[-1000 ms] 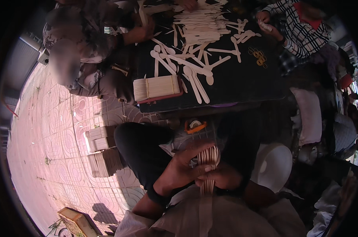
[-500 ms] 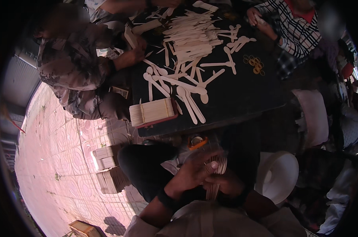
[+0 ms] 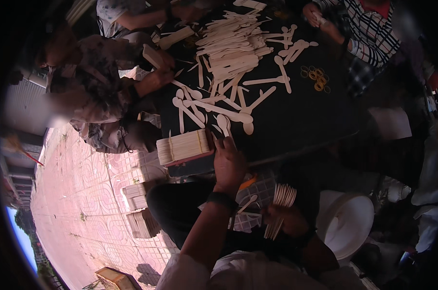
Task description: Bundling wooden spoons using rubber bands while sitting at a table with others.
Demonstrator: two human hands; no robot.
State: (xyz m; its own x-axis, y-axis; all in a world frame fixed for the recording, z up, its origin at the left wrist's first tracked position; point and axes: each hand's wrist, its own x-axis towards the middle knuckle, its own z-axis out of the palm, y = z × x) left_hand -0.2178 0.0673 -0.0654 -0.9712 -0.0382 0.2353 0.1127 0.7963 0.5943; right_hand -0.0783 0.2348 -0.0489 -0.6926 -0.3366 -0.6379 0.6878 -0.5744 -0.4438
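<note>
My left hand [image 3: 230,164] reaches over the near edge of the black table, fingers curled on the handles of a couple of wooden spoons [image 3: 223,123]. Their bowls show beyond my fingertips. Above my lap, my right hand [image 3: 289,220] is closed around a bunch of wooden spoons [image 3: 284,195], held upright with their upper ends fanned out. Just left of my left hand, a banded block of wooden sticks [image 3: 182,147] rests in a reddish holder [image 3: 192,158]. Loose spoons [image 3: 192,104] lie crisscrossed beyond it.
A large pile of wooden spoons [image 3: 231,48] covers the far middle of the table [image 3: 296,125]. Yellow rubber bands [image 3: 318,78] lie to its right. Two co-workers sit at the left and far side, another at the right. A white bucket [image 3: 347,227] stands right of me; stacked bundles [image 3: 142,223] sit on the paving.
My left hand has left the bunch and stretched forward to the spoons at the table's edge. My right hand keeps the bunch, now slightly farther right. The co-worker at left has shifted a bundle.
</note>
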